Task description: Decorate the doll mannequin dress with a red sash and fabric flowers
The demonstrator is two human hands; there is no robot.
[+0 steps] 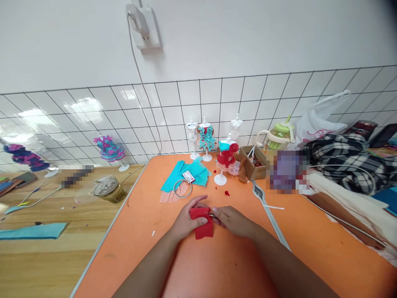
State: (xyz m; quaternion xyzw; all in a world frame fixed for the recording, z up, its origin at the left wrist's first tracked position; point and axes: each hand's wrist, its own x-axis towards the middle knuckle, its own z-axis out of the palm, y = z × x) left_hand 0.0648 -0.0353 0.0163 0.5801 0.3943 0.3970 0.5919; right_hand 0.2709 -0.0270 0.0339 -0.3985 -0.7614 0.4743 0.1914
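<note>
A piece of red fabric (204, 231) is pinched in my left hand (190, 219), with the thumb on top and its lower part hanging toward me. My right hand (228, 220) is closed around small metal scissors (212, 215), whose tips lie at the fabric's right edge. Beyond my hands lie turquoise fabric (198, 173), a metal hoop (182, 188) and pale pink mesh (167, 196). A small dress form in a red ruffled dress (226, 159) stands behind, with red scraps (227, 193) in front of it.
More small dress forms (206, 138) stand by the tiled wall. A cardboard box (256, 165), a green-lidded bottle (279, 135) and plaid cloth (341, 159) are at the right. On the wooden table at the left are a lidded jar (110, 189) and a teal strip (34, 231).
</note>
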